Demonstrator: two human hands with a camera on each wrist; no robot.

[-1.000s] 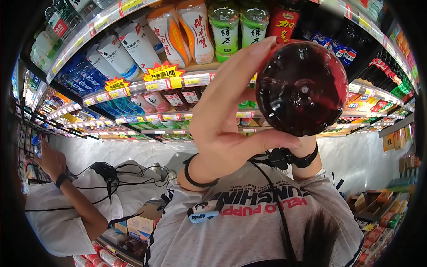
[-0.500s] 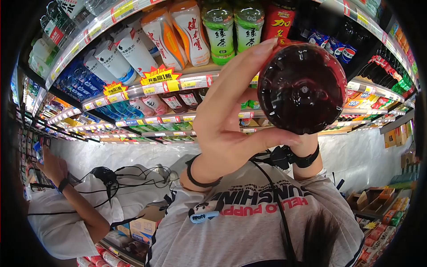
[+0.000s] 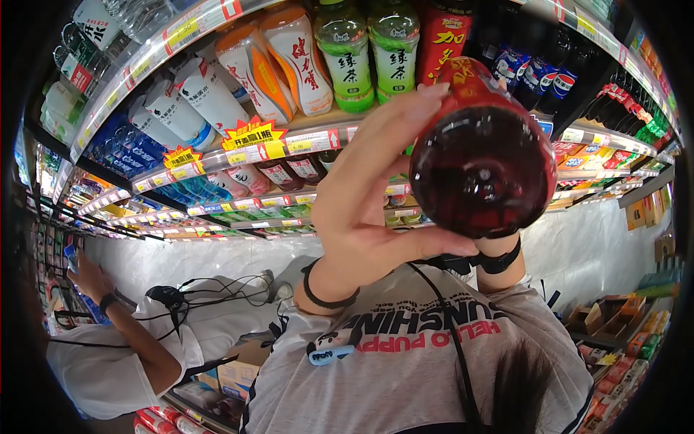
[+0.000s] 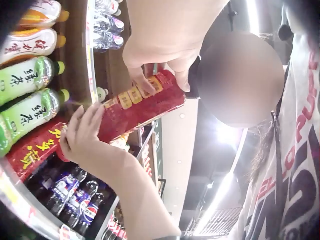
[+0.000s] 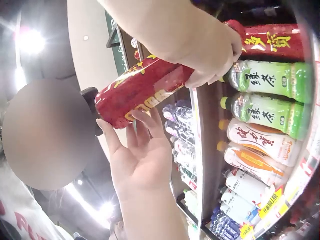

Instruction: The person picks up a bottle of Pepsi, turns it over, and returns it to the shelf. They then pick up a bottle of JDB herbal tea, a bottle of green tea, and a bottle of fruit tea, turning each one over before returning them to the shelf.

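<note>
A red-labelled drink bottle (image 3: 483, 177) with dark red contents is held up, its base facing the head camera. My left hand (image 3: 365, 206) grips it near the base, thumb on one side and fingers on the other. In the right wrist view, the left fingertips spread along the label of the bottle (image 5: 140, 87). At the far, neck end, my right hand (image 4: 92, 132) wraps round the bottle; the cap is hidden behind it. Behind the bottle in the head view, only the right wrist with its black band shows.
A shelf beyond holds green tea bottles (image 3: 394, 54), white-and-orange bottles (image 3: 293, 61), a similar red bottle (image 3: 442, 36) and cola bottles (image 3: 538, 76). Price labels line the shelf edge (image 3: 303, 141). Another person (image 3: 116, 369) stands at the left. Cardboard boxes (image 3: 603, 318) sit at the right.
The bottle has tilted, so more of its red label shows above the base. The shelves have shifted slightly down and left in the head view. Both hands keep their hold.
</note>
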